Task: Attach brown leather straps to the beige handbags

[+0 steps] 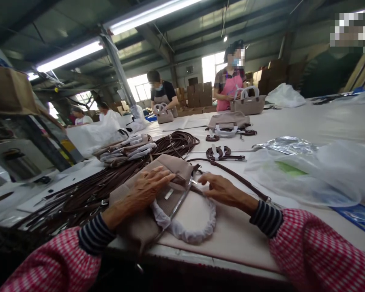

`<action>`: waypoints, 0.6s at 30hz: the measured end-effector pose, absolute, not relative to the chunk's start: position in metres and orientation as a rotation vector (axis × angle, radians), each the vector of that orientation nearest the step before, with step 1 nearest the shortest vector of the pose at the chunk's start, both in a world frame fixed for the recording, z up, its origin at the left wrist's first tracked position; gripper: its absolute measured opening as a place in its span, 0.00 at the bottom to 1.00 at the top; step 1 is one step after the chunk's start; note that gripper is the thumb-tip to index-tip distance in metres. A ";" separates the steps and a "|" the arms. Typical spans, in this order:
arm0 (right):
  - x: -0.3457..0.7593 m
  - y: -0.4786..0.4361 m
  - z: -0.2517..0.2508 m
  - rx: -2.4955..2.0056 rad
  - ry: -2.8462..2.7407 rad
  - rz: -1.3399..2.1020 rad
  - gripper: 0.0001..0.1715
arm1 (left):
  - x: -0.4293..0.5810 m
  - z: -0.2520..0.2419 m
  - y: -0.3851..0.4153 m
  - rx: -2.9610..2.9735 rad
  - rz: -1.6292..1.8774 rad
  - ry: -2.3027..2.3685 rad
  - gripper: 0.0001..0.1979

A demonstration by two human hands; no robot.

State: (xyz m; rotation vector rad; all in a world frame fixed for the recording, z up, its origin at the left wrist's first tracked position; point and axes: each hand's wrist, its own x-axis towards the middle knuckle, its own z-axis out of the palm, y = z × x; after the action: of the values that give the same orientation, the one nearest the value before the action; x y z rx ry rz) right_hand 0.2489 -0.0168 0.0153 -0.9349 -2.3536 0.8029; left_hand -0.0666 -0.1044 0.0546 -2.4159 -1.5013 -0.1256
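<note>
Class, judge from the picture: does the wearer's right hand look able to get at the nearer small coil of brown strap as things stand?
Probably yes: the right hand is close to the coil, and only a long brown strap lying low on the table seems to come between.

Single head cam here, worn on near side of handbag [174, 203]. Sits above bag, pretty close, looking forward and kinda down over it. Super wide too: catches wearer's checked sleeves [322, 251] nearer than bag, plus co-workers [232, 85] and ceiling lights [155, 15] way beyond it.
</note>
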 end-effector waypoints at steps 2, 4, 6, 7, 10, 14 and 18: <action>0.232 -0.008 0.019 -1.025 -2.366 0.690 0.19 | -0.068 0.059 -0.094 -2.446 -0.007 -1.534 0.23; 0.214 0.002 0.019 -1.087 -2.389 0.649 0.13 | -0.070 0.060 -0.082 -2.418 -0.032 -1.671 0.21; 0.199 0.011 0.015 -1.126 -2.405 0.621 0.08 | -0.075 0.055 -0.071 -2.332 -0.146 -1.878 0.21; 0.193 0.014 0.013 -1.144 -2.404 0.604 0.06 | -0.077 0.050 -0.067 -2.289 -0.200 -1.967 0.22; 0.183 0.019 0.007 -1.173 -2.408 0.529 0.07 | -0.081 0.037 -0.063 -2.224 -0.262 -2.109 0.23; 0.184 0.016 0.006 -1.180 -2.443 0.377 0.08 | -0.075 0.032 -0.063 -2.187 -0.295 -2.241 0.21; 0.183 0.014 0.011 -1.190 -2.495 0.252 0.08 | -0.071 0.030 -0.060 -2.142 -0.382 -2.297 0.21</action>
State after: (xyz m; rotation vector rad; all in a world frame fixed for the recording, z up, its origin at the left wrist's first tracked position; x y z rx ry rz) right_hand 0.1831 0.0141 0.0113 -1.1896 -2.4949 0.2519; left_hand -0.0707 -0.0603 0.0304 -2.1424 -2.2968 -0.3820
